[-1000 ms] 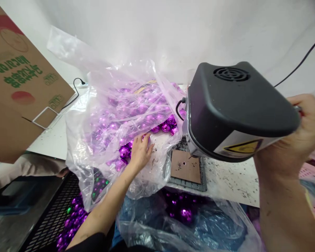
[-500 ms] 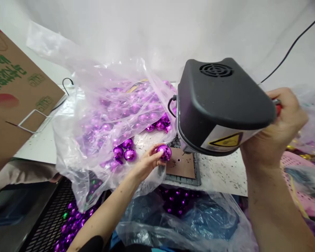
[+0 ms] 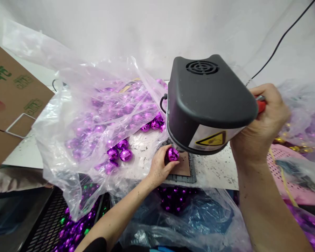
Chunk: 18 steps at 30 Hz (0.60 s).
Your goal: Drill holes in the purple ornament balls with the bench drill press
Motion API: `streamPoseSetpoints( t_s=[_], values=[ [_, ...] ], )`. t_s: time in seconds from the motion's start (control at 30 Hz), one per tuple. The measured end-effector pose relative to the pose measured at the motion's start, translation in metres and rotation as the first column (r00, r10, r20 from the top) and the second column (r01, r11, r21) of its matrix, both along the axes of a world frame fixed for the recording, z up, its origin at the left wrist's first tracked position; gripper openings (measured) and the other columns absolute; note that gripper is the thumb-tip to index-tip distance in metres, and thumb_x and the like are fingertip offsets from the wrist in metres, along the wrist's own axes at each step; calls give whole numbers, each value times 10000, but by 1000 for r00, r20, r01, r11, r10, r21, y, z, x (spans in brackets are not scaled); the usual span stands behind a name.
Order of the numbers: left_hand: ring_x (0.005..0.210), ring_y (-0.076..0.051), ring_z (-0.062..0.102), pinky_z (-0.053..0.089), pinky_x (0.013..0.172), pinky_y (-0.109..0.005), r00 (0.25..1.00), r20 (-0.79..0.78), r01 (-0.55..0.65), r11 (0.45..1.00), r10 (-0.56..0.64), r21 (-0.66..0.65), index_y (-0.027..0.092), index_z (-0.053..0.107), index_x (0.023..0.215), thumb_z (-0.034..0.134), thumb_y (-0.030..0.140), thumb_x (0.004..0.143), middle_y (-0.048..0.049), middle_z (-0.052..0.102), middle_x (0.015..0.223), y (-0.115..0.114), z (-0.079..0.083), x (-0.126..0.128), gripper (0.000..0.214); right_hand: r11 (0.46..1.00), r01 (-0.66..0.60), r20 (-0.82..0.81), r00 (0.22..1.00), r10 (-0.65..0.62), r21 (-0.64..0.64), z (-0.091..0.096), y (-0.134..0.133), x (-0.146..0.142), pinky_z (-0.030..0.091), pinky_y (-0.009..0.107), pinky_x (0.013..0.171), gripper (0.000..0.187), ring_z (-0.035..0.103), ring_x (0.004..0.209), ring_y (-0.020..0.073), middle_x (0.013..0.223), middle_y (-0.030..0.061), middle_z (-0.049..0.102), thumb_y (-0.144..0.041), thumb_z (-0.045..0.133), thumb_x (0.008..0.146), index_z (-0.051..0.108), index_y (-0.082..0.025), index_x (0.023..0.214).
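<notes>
My left hand (image 3: 159,165) grips a shiny purple faceted ball (image 3: 173,154) between thumb and fingers. The ball is just below the front of a black-covered machine (image 3: 212,92) that looks like a small bench drill press. Under the ball lies a brown board (image 3: 183,168) on a grey metal base (image 3: 182,179). The machine's cover hides whatever is above the ball. My right hand (image 3: 264,120) is closed round a lever handle (image 3: 261,106) with a red part, at the machine's right side. Several loose purple balls (image 3: 126,154) rest to the left of my left hand.
A clear plastic bag (image 3: 76,94) of purple balls spreads over the white table (image 3: 212,171), which has dark shavings on it. A cardboard box (image 3: 13,101) stands at left, a pink basket (image 3: 278,161) at right. Below the table edge are a black crate (image 3: 43,224) and bagged purple balls (image 3: 175,199).
My left hand has brought the purple ball rightward over the brown board, under the machine's front. My right hand stays on the lever. The whole view has shifted slightly.
</notes>
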<state>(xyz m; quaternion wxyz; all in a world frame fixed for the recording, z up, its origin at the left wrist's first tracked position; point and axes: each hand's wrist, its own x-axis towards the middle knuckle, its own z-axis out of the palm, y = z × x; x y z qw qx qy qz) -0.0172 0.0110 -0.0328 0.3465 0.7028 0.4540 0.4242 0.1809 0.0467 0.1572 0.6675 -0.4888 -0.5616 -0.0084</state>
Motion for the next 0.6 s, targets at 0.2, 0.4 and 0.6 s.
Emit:
streamPoseSetpoints(
  t_s=[0.2,0.4,0.6],
  values=[
    [1170,-305,609,489,1002,-479,969,-246,13,982,34,187,192,536,1301,693,232,895,-140,653,1283,-9,5,6,437,1000,-10,0,1000,10,11,2,-2,0,279,134,556,278,359,615,-18,629,-59,397,-325,614,919,546,-96,777],
    [1198,-310,583,439,1049,-492,967,-255,31,987,10,156,181,537,1298,706,341,908,-141,650,1282,-14,8,16,454,999,-3,20,1000,2,42,1,-3,-3,270,140,571,364,341,627,-11,622,-61,362,-422,590,938,541,-95,784],
    [1205,-296,588,365,1134,-553,968,-249,23,1000,-18,17,210,590,1212,619,337,954,-112,666,1228,-11,8,20,290,999,48,79,996,-49,21,-3,-3,0,246,173,603,464,311,629,-10,634,-57,359,-542,519,954,552,-102,813]
  ],
)
